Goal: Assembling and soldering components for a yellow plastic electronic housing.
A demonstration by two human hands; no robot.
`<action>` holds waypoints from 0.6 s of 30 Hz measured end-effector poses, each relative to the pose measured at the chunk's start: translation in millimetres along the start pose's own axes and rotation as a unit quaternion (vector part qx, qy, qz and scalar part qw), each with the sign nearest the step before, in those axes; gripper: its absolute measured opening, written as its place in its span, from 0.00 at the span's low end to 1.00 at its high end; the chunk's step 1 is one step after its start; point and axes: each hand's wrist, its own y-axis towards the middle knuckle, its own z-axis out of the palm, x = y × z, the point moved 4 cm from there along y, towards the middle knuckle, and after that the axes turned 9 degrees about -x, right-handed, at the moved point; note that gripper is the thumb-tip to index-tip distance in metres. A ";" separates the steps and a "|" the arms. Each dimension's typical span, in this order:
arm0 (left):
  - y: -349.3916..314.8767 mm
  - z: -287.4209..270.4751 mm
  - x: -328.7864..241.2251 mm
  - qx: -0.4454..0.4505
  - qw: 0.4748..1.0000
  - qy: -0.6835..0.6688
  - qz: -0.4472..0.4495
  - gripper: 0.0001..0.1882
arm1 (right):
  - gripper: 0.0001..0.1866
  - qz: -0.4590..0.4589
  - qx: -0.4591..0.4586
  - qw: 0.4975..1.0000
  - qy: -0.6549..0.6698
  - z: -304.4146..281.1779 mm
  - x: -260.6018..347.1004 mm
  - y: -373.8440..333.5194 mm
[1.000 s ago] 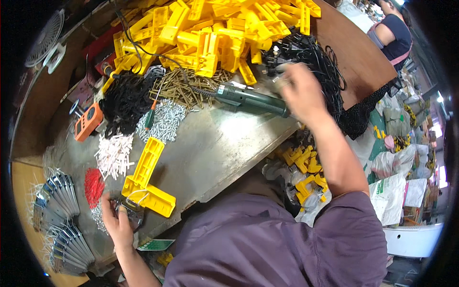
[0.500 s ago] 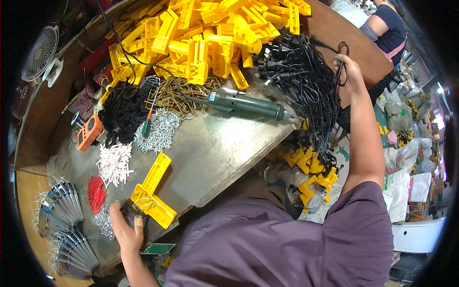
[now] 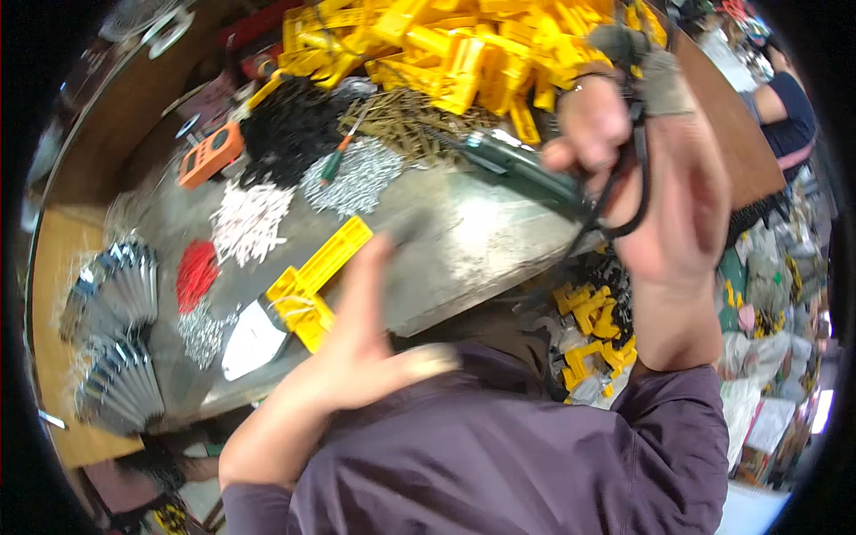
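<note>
My right hand (image 3: 673,201) is raised at the right, fingers curled round a black power cord (image 3: 637,169) that hangs in a loop below them. Motion blur softens its details. My left hand (image 3: 357,343) is stretched out with fingers apart and holds nothing, also blurred. Beside it lies a yellow plastic housing (image 3: 303,290) on the metal tabletop, partly covered by that hand. A white flat piece (image 3: 254,343) rests just left of the housing. The dark green electric screwdriver (image 3: 513,165) lies behind, its front end hidden by my right hand.
Yellow plastic parts (image 3: 464,62) are heaped at the back. Piles of silver screws (image 3: 357,174), brass-coloured screws (image 3: 401,120), white pieces (image 3: 250,218) and red pieces (image 3: 196,275) spread leftward. A small screwdriver (image 3: 339,156) and an orange device (image 3: 211,156) lie among them. A co-worker (image 3: 785,111) is at far right.
My right hand has pulled the cord from the black bundle and brought it nearer and higher. My left hand has moved right from the table's left side. The view has shifted.
</note>
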 end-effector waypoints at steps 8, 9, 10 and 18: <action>-25.5 14.8 -2.2 0.055 0.960 -0.189 -0.200 0.35 | 0.16 -0.040 0.046 0.858 -0.510 3.0 -93.2 27.7; -36.9 1.5 0.9 0.045 0.958 -0.176 -0.220 0.33 | 0.17 -0.139 0.067 0.783 -0.602 -12.3 -101.8 26.1; -43.0 -12.9 -1.6 0.030 0.978 -0.077 -0.193 0.30 | 0.19 -0.083 0.061 0.781 -0.616 -27.5 -114.3 27.4; -59.3 -42.8 5.5 -0.043 0.982 0.169 -0.074 0.21 | 0.34 -0.131 0.173 0.768 -0.602 25.4 -141.9 -13.0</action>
